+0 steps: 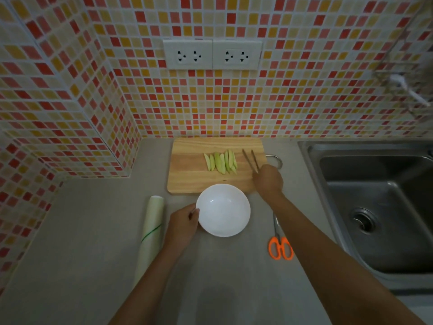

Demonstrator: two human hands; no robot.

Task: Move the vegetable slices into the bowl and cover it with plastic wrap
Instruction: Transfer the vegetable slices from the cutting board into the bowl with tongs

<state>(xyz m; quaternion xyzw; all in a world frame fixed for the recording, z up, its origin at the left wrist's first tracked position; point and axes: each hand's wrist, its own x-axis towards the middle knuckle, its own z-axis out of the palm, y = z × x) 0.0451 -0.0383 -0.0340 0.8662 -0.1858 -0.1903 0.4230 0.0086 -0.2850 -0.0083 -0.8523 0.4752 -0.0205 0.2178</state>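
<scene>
The right hand is gripping metal tongs beside thin, wet-looking cucumber slices, probably slippery, while the left hand is holding the white bowl by its rim.

One white round bowl. One wooden cutting board. About eight pale green vegetable slices. One pair of metal tongs. One pair of orange-handled scissors. One roll of plastic wrap. Two white wall sockets. One steel sink. Two hands.

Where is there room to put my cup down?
Bare counter lies left of the plastic wrap roll, and near the front between the arms. It is crowded around the bowl, cutting board and scissors.
</scene>
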